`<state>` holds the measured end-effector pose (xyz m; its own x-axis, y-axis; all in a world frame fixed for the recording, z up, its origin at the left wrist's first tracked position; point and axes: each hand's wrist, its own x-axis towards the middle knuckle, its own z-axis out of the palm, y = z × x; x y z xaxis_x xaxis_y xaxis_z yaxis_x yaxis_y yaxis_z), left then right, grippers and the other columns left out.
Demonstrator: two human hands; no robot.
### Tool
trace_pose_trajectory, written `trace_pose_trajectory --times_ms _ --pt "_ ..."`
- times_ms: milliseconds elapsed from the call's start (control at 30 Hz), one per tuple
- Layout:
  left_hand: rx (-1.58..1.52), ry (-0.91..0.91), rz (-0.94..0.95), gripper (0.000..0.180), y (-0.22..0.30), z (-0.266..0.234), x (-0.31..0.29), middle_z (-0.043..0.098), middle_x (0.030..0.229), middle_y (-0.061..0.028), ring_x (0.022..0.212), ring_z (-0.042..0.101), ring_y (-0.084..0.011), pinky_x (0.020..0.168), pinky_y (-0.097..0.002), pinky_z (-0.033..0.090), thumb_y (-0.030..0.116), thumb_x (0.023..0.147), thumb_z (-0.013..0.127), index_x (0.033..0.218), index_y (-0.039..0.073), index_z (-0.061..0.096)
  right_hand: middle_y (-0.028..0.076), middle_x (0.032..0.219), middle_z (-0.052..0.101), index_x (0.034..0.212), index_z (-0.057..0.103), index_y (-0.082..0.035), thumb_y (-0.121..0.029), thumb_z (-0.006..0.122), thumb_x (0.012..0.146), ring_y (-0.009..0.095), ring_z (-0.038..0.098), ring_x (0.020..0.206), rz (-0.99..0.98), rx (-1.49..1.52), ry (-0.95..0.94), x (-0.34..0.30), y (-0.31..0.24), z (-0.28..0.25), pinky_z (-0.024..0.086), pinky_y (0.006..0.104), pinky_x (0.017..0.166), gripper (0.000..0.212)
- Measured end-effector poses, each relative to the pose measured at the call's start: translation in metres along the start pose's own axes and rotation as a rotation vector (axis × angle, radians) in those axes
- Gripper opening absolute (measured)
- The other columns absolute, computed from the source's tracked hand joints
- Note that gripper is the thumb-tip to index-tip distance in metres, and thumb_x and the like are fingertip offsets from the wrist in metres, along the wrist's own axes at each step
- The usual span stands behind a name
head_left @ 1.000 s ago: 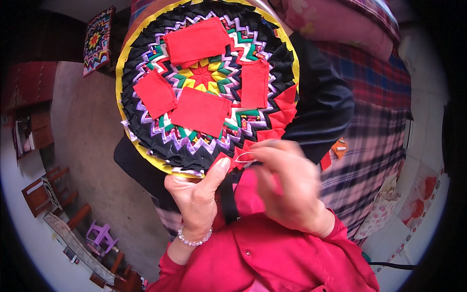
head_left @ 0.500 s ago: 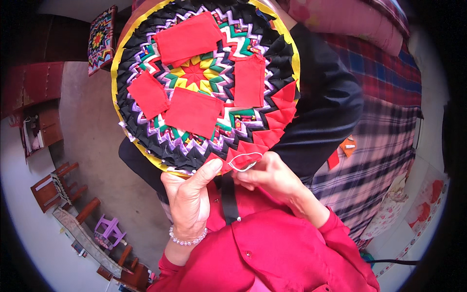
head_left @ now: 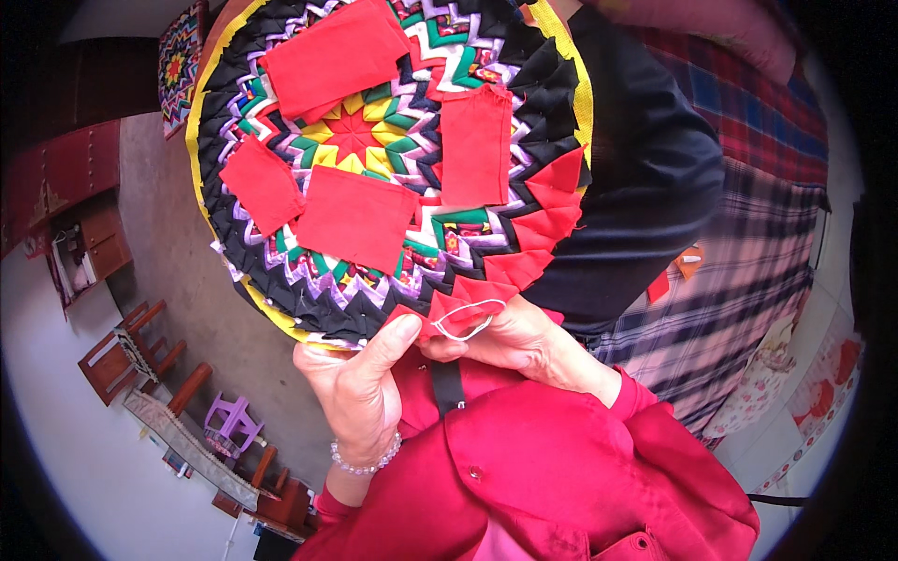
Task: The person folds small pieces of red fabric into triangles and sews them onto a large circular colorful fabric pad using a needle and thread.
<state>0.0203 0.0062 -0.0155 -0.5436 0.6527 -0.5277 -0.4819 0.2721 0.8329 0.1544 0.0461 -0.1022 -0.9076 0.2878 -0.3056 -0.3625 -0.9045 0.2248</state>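
Note:
A round patchwork mat (head_left: 427, 173) of folded cloth points rests over my lap, with a yellow rim and a star at its centre. My left hand (head_left: 360, 383) grips its lower edge, thumb on the face and fingers behind. Red folded triangles (head_left: 519, 266) line the lower right border. My right hand (head_left: 514, 341) is closed at that edge beside the left thumb; its fingertips are partly hidden, and I cannot see what they pinch. A loop of white thread (head_left: 468, 335) lies over the red triangles. Loose red cloth pieces (head_left: 360, 220) lie on the mat.
A plaid-covered bed (head_left: 692, 309) is at the right, with small orange and red scraps (head_left: 688, 262) on it. At the left are a purple stool (head_left: 232, 423), wooden chairs (head_left: 126, 351) and another patchwork piece (head_left: 178, 70).
The mat appears slightly larger and its left side sits farther left. My right hand has shifted a little, its fingers lower behind the edge. The left hand keeps its grip.

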Motion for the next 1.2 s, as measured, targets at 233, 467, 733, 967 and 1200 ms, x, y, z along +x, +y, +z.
trace_pose_trajectory --times_ms 233,467,733,967,1200 --pt "0.048 0.017 0.068 0.027 -0.001 0.006 0.000 0.069 0.086 -0.0084 0.076 0.067 -0.0149 0.072 -0.0273 0.055 -0.019 0.068 0.070 0.090 -0.003 0.066 0.009 0.092 0.061 0.111 0.055 -0.001 -0.020 0.067 0.087 0.014 0.050 0.067 -0.031 0.101 0.043 0.003 0.002 0.001 0.040 0.0264 0.059 0.032" --pt "0.026 0.031 0.056 0.023 0.001 0.012 0.000 0.068 0.084 -0.0073 0.075 0.067 -0.0142 0.072 -0.0272 0.055 -0.018 0.070 0.070 0.087 -0.003 0.066 0.011 0.093 0.061 0.114 0.054 -0.001 -0.019 0.067 0.086 0.017 0.050 0.067 0.026 0.196 -0.095 0.002 -0.004 -0.006 0.039 0.0271 0.063 0.036" --pt "-0.115 -0.022 -0.076 0.047 -0.012 -0.002 0.002 0.065 0.098 -0.0099 0.084 0.067 -0.0180 0.076 -0.0310 0.058 -0.022 0.070 0.066 0.111 -0.002 0.057 0.015 0.114 0.062 0.120 0.054 -0.002 -0.012 0.065 0.088 0.029 0.063 0.097 -0.214 0.080 0.246 0.000 -0.004 0.017 0.052 0.0413 0.079 0.035" --pt "-0.113 0.024 -0.134 0.061 -0.014 -0.009 0.005 0.063 0.105 -0.0099 0.090 0.067 -0.0200 0.082 -0.0346 0.058 -0.024 0.067 0.065 0.121 0.000 0.052 0.011 0.112 0.064 0.120 0.054 -0.006 -0.017 0.058 0.094 0.023 0.066 0.092 -0.133 0.046 0.285 0.001 -0.013 0.025 0.056 0.0337 0.072 0.028" --pt "0.005 0.009 -0.083 0.057 -0.014 -0.013 0.008 0.063 0.104 -0.0094 0.089 0.066 -0.0187 0.081 -0.0332 0.058 -0.024 0.066 0.067 0.117 0.000 0.055 0.012 0.099 0.063 0.115 0.055 -0.003 -0.014 0.062 0.091 0.023 0.061 0.083 -0.021 0.076 0.100 0.000 -0.013 -0.001 0.050 0.0333 0.069 0.027"
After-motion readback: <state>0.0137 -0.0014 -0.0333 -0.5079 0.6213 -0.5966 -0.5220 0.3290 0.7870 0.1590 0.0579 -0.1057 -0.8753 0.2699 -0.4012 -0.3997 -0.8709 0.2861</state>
